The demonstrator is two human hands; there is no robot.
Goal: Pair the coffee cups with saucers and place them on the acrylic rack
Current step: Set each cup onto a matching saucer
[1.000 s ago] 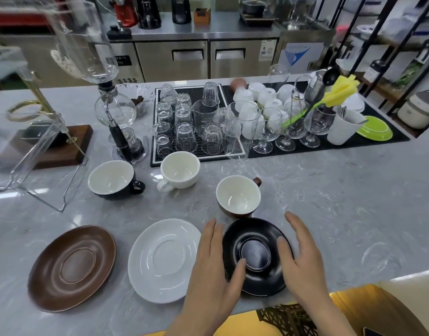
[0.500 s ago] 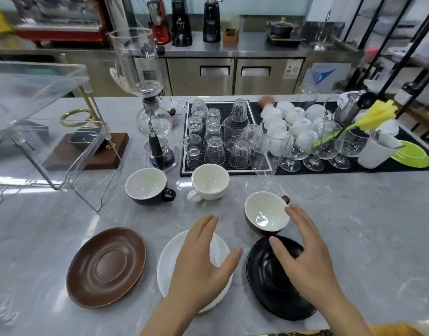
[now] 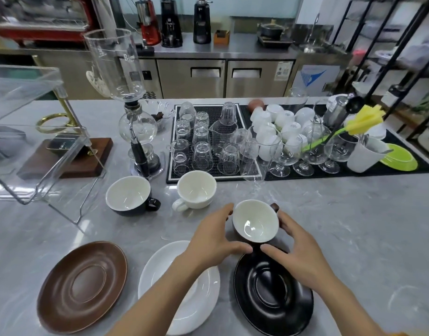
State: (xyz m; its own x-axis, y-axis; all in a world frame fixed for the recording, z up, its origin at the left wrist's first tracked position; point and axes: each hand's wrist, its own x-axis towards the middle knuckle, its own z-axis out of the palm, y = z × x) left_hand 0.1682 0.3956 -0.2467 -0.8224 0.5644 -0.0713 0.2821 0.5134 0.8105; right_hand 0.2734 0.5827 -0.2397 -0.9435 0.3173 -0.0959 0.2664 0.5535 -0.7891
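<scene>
Three saucers lie along the near edge of the counter: brown saucer (image 3: pixel 81 287), white saucer (image 3: pixel 196 304), black saucer (image 3: pixel 271 297). Behind them stand a black cup (image 3: pixel 131 196) and a white cup (image 3: pixel 196 190), both with white insides. A brown cup (image 3: pixel 256 220) with a white inside sits just beyond the black saucer. My left hand (image 3: pixel 213 241) and my right hand (image 3: pixel 298 251) cup it from both sides, fingers curled round its wall. The clear acrylic rack (image 3: pixel 31 132) stands at the far left.
A glass siphon brewer (image 3: pixel 133 132) stands behind the black cup. A black mat (image 3: pixel 354 170) holds several upturned glasses, stemmed glasses and white cups. A wooden base with a brass stand (image 3: pixel 70 158) sits under the rack. A steel counter with grinders lies behind.
Both hands left the black saucer, moved forward and closed round the brown cup. The head camera tilted up and shifted, bringing the acrylic rack further into view.
</scene>
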